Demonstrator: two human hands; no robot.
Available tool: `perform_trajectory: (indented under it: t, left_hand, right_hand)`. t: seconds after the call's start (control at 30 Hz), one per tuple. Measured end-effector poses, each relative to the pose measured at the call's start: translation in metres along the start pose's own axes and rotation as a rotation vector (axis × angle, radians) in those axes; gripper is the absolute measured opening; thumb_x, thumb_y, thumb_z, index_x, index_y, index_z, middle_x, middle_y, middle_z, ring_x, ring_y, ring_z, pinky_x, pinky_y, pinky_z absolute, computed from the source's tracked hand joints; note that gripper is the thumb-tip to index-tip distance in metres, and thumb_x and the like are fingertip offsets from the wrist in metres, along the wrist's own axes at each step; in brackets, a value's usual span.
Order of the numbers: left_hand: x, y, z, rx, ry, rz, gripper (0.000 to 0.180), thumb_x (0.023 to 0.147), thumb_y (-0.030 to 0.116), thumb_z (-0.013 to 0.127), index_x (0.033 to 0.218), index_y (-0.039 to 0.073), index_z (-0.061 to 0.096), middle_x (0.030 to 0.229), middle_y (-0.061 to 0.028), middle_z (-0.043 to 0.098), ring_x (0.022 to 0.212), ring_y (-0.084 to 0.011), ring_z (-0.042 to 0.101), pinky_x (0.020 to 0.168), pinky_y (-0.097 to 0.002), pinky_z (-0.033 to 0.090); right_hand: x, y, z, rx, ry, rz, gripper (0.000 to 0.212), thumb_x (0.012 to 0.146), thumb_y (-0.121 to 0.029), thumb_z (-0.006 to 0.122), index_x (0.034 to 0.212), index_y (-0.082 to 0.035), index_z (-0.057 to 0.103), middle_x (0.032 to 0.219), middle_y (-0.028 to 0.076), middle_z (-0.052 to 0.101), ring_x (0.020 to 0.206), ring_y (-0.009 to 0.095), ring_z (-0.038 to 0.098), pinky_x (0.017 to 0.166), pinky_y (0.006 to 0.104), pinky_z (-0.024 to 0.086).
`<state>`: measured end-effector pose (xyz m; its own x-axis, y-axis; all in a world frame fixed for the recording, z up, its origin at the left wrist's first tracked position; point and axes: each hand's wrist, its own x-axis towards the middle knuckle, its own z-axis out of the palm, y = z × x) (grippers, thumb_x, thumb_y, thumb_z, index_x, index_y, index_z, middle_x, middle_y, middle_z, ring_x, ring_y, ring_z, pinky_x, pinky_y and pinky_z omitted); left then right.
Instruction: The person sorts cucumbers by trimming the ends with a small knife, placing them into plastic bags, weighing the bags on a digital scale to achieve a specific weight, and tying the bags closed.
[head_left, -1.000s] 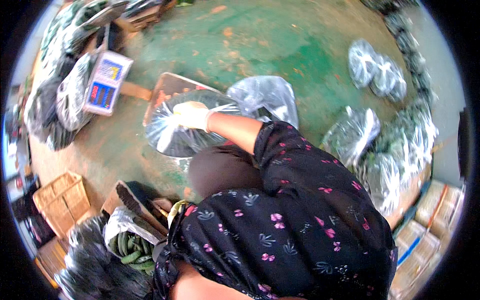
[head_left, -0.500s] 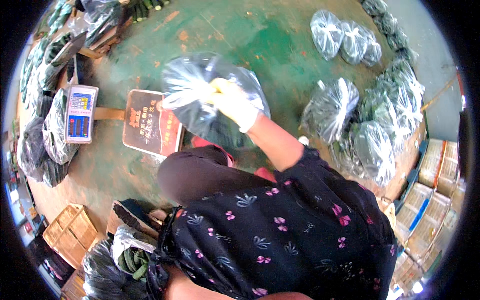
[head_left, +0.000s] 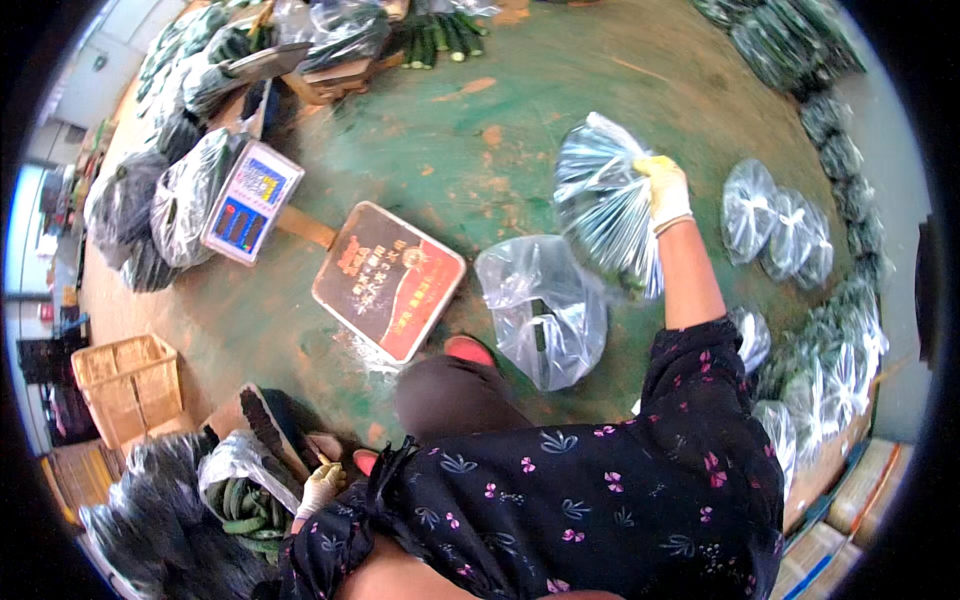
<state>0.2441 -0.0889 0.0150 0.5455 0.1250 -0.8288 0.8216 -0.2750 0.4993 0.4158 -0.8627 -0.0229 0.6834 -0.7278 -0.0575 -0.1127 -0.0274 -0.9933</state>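
My right hand (head_left: 664, 190), in a pale glove, is closed on the gathered neck of a clear plastic bag (head_left: 603, 195). This bag is pleated below my fingers, and something greenish shows through near its lower end. Just left of it, a second clear plastic bag (head_left: 545, 310) stands on the floor with a dark green piece visible inside. My left hand (head_left: 320, 487), also gloved, is low at my left side with its fingers curled. Whatever it may hold is too small to make out. Beside it is an opened bag of cucumber-like green vegetables (head_left: 250, 510).
A platform scale (head_left: 390, 280) with a display (head_left: 252, 203) lies at centre left. Filled bags (head_left: 195, 195) crowd beyond it. Several tied bags (head_left: 778, 220) stand to the right. A yellow crate (head_left: 130, 390) is at the left, and stacked crates (head_left: 880, 485) are at the lower right.
My right hand has moved right with the bag, away from beside the scale. The standing clear bag and my left hand now show. The whole view has shifted.
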Motion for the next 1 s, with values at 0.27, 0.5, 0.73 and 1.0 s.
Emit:
perform_trajectory:
  t: [0.27, 0.5, 0.73, 1.0]
  left_hand:
    - [-0.024, 0.009, -0.002, 0.431, 0.149, 0.004, 0.034, 0.089, 0.025, 0.06, 0.112, 0.001, 0.061, 0.097, -0.0073, 0.066, 0.086, -0.0149, 0.061, 0.078, -0.0271, 0.048]
    - [0.004, -0.025, 0.009, 0.295, 0.087, 0.253, 0.033, 0.089, 0.021, 0.059, 0.114, 0.0, 0.059, 0.098, -0.0082, 0.066, 0.091, -0.0162, 0.06, 0.083, -0.0275, 0.046]
    - [-0.026, 0.079, 0.082, 0.261, -0.013, 0.463, 0.044, 0.092, 0.025, 0.058, 0.124, -0.003, 0.05, 0.114, -0.0102, 0.06, 0.103, -0.0163, 0.055, 0.09, -0.0269, 0.043]
    - [-0.053, 0.02, 0.081, -0.234, -0.029, 0.468, 0.036, 0.093, 0.02, 0.053, 0.122, 0.0, 0.051, 0.105, -0.0084, 0.061, 0.094, -0.0169, 0.059, 0.083, -0.0286, 0.048]
  right_hand:
    - [0.132, 0.103, -0.004, -0.045, 0.235, 0.214, 0.018, 0.083, -0.011, 0.059, 0.1, -0.012, 0.061, 0.07, -0.001, 0.057, 0.052, 0.01, 0.051, 0.041, 0.0245, 0.038]
    - [0.141, -0.057, 0.083, 0.065, -0.059, -0.148, 0.053, 0.082, -0.013, 0.061, 0.13, 0.0, 0.045, 0.1, 0.007, 0.06, 0.079, 0.011, 0.054, 0.069, 0.0256, 0.046]
    - [0.032, -0.201, 0.116, 0.084, -0.346, -0.556, 0.042, 0.085, -0.009, 0.062, 0.125, -0.005, 0.052, 0.115, 0.005, 0.06, 0.099, 0.01, 0.057, 0.083, 0.0239, 0.046]
    - [-0.169, 0.088, 0.091, -0.826, -0.662, -0.591, 0.036, 0.078, -0.036, 0.061, 0.098, -0.007, 0.062, 0.094, 0.016, 0.065, 0.087, 0.035, 0.062, 0.077, 0.042, 0.048]
